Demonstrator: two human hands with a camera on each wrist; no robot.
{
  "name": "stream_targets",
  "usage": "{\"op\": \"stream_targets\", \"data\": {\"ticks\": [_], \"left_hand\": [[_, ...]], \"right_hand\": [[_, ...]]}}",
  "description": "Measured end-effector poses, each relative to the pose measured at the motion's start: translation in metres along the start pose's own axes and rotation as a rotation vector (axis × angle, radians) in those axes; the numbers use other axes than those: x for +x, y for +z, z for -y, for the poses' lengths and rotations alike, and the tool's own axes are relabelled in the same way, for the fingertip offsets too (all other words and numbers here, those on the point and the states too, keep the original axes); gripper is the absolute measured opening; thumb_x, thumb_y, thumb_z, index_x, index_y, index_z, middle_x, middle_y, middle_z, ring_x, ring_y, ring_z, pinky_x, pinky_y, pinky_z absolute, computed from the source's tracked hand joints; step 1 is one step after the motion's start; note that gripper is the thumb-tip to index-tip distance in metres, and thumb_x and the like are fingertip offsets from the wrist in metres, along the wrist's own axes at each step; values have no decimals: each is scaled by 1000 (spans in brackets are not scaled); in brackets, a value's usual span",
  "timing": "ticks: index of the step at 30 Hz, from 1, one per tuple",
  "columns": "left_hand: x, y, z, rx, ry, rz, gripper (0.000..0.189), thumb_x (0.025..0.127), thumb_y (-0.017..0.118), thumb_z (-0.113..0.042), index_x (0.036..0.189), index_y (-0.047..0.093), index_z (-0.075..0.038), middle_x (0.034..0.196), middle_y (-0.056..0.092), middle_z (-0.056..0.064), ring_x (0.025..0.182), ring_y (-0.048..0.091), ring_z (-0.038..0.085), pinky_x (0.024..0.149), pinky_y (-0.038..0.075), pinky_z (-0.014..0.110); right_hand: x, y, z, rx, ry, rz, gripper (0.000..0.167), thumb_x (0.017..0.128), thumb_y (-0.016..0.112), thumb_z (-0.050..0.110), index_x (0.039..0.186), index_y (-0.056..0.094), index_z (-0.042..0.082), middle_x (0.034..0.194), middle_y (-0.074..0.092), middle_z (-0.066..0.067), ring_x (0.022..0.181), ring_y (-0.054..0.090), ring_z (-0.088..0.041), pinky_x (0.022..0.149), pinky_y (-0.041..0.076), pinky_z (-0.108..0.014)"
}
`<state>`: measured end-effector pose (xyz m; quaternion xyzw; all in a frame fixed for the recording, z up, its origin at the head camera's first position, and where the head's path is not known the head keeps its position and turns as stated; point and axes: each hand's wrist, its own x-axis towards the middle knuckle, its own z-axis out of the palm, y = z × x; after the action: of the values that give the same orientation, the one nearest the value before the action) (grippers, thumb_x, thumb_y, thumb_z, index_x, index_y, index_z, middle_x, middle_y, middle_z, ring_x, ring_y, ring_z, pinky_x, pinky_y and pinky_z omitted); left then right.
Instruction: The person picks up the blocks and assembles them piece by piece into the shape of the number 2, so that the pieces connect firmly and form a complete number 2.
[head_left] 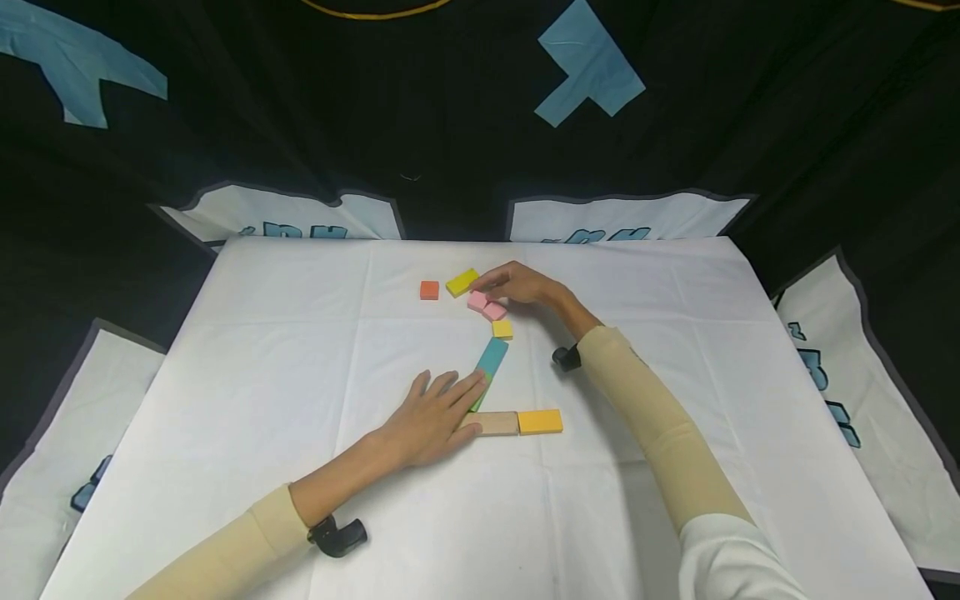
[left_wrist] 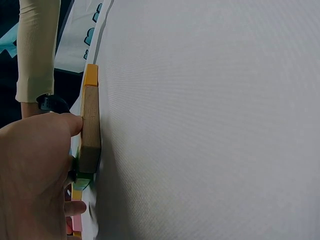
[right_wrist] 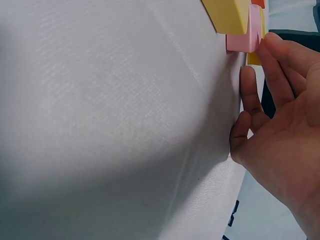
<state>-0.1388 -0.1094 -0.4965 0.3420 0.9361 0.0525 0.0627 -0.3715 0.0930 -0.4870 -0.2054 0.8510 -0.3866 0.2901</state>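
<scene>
My left hand (head_left: 435, 421) lies with spread fingers on the row of blocks. Its fingers rest by the teal block (head_left: 492, 356) and a green block (head_left: 477, 402), and its thumb touches the natural wood block (left_wrist: 90, 130). An orange-yellow block (head_left: 540, 422) adjoins the wood block's right end. At the far end my right hand (head_left: 517, 283) pinches a pink block (head_left: 477, 301) between thumb and fingertips. A second pink block (head_left: 494, 311) touches that one, with a small yellow block (head_left: 502, 330) just below. The fingertips partly hide the pink block.
A longer yellow block (head_left: 461, 282) lies slanted beside the right fingertips, with a small red-orange block (head_left: 429, 290) left of it. White cloth (head_left: 262, 358) covers the table, and a dark curtain (head_left: 450, 108) hangs behind its far edge.
</scene>
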Motion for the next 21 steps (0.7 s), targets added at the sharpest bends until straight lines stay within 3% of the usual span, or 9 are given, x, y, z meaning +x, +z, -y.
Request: {"op": "stream_targets", "data": {"ticks": [10,16,21], "left_hand": [[0,-1,0,-32,-9,25,68,106,36,-50,160,22,-12,165,21,4,143,29,36,111,20,62],[0,0,1,-27,-9,16,68,106,37,-50,160,22,-13,165,21,4,143,29,35,111,20,62],[0,1,2,-24,-5,12,67,106,36,-50,160,22,-13,165,21,3,143,30,35,111,21,62]], "right_hand": [[-5,3,-3,16,-37,-110,33,100,60,18,132,67,11,138,60,-6,135,46,-22,110,36,-43],[-14,4,-8,-55,-79,-203,35,100,62,24,134,66,14,140,59,-3,126,51,-22,104,42,-39],[-31,8,-12,-134,-85,-207,41,99,64,32,139,62,20,144,56,-1,126,51,-23,103,43,-42]]}}
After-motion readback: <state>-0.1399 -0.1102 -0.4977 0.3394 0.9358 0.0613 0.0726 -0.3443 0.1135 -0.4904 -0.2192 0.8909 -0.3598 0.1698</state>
